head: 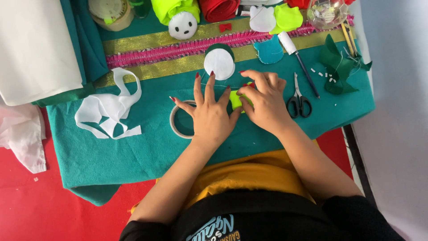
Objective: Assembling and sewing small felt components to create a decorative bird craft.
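My left hand (208, 111) lies flat on the teal felt cloth (133, 151), fingers spread, its heel over part of a tape ring (177, 120). My right hand (264, 99) presses a small neon yellow-green felt piece (235, 99) between the two hands. A thin thread runs across just above my fingers. A white felt circle (219, 63) on a green backing lies just beyond my fingertips.
Black-handled scissors (298, 100) and a pen-like tool (299, 60) lie to the right. White felt scraps (109, 111) sit at left, green scraps (339, 67) at far right. A pink and gold ribbon band (169, 51), a white doll head (183, 25) and a teal felt shape (269, 51) lie at the back.
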